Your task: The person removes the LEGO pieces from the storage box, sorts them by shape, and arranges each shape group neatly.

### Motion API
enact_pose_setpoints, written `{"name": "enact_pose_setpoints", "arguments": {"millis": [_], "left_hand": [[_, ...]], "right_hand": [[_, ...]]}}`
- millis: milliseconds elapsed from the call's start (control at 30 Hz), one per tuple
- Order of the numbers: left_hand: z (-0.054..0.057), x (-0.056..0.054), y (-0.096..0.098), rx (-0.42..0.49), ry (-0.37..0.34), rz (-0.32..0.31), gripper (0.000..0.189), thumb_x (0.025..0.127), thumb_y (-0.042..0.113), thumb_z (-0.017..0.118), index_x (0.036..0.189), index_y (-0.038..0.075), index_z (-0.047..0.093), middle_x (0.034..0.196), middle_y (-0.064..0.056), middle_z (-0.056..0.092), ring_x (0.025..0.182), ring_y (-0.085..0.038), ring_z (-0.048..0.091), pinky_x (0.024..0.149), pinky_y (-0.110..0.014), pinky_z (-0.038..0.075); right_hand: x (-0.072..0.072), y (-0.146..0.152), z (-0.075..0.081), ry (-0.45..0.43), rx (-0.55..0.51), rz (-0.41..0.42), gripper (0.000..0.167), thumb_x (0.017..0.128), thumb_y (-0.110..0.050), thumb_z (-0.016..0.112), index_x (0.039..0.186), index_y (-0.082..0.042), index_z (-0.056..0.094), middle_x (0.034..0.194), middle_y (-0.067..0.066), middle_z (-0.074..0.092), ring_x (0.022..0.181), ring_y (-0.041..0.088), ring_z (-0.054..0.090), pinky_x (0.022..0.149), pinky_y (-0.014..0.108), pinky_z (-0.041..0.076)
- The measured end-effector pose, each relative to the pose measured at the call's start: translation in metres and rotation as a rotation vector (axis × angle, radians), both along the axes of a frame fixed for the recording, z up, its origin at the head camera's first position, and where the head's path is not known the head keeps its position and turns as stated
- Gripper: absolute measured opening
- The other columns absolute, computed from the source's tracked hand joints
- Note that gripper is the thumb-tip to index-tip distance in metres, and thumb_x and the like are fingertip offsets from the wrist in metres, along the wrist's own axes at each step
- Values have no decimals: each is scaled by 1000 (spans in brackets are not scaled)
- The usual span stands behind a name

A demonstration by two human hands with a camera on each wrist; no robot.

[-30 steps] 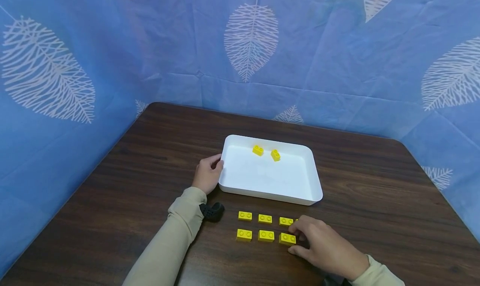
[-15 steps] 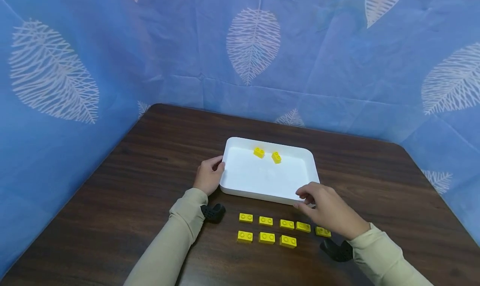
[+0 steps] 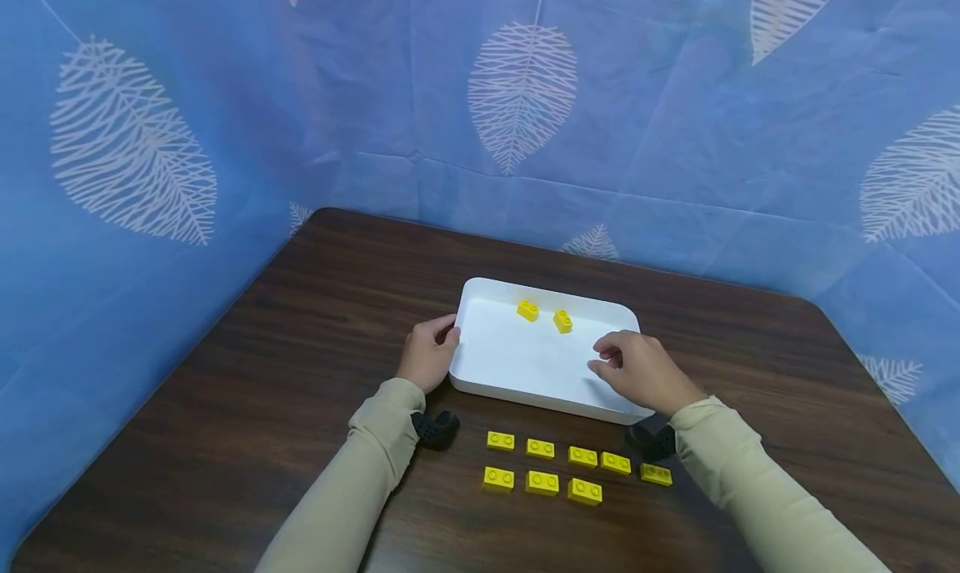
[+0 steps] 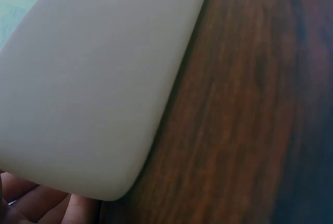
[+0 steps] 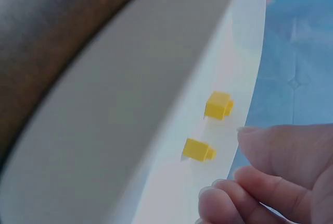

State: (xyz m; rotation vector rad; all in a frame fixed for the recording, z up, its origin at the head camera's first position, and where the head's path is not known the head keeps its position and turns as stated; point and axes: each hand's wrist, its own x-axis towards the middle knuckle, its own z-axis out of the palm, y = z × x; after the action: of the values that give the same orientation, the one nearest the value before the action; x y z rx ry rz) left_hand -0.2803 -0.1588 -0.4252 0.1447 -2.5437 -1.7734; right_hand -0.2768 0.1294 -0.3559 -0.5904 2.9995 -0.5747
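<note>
My left hand [image 3: 429, 354] grips the left rim of a white tray [image 3: 517, 379]. In the left wrist view, several of its fingers [image 4: 36, 201] lie against the tray's end wall. Over the tray's right part hovers my right hand [image 3: 642, 371], fingers loosely bent. Its thumb [image 5: 281, 148] and fingertips are apart in the right wrist view, with nothing seen between them. Two yellow toy bricks, one on the left [image 3: 528, 310] and one on the right [image 3: 562, 321], sit near the tray's far wall.
Several yellow bricks lie in two rows before the tray, the back row including a middle brick [image 3: 540, 449] and a rightmost brick [image 3: 656, 474]. A front-row brick [image 3: 584, 491] is nearer me. Blue leaf-patterned cloth [image 3: 420, 81] hangs behind the dark wooden table [image 3: 337, 306].
My right hand has moved from beside the loose bricks, forward over the tray's near rim, to above its right part. My left hand keeps its hold on the tray. The head view has shifted slightly.
</note>
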Motion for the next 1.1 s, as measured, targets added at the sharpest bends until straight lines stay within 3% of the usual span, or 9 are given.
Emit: {"name": "enact_pose_setpoints", "arguments": {"millis": [600,900,1100], "left_hand": [[0,-3,-1,5,4,-3,38,97,19,51,133,7,54,132,-9,57,123,-21,52,100,-39,45],[0,0,-1,10,-7,-3,38,97,19,52,132,7,55,131,-9,57,122,-21,52,99,-39,46],[1,1,-1,21,4,-4,37,97,19,52,133,7,55,131,-10,57,120,-21,53,98,-39,47]], "right_hand": [[-43,-14,0,-61,4,-64,25,87,-13,64,103,6,66,87,13,64,74,21,54,68,35,51],[-62,-29,-8,-129,96,-121,30,86,-16,65,106,7,65,89,16,64,72,23,53,66,32,48],[-72,-37,-10,-168,133,-180,34,86,-19,66,109,7,65,101,21,65,74,24,55,67,33,50]]}}
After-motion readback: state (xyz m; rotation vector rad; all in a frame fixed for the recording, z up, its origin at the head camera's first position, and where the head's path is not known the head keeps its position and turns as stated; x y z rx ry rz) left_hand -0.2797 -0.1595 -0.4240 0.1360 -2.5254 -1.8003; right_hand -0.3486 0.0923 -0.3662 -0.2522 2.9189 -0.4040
